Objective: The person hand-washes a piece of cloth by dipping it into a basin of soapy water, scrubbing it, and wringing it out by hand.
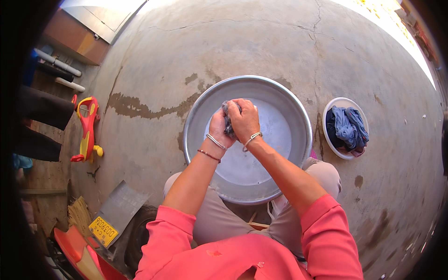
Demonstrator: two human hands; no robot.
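Both of my hands are pressed together around a bunched dark grey cloth [229, 122] above a large round metal basin [301, 115]. My left hand [218, 127] cups the cloth from the left side. Over it from the right, my right hand [246, 119] curls its fingers, so much of the cloth is hidden between the palms. The bottom of the basin looks pale beneath the hands; how much water it holds I cannot tell. A silver bangle circles each wrist, and a red-brown beaded bracelet sits on the left one.
On the concrete floor to the right stands a white basin [327, 138] heaped with blue and dark clothes [350, 126]. A red and yellow ride-on toy [87, 129] is at the left. Nearer me on that side are a vehicle's wheel [140, 227] and yellow plate [103, 231]. Dark trousers [45, 108] hang beyond.
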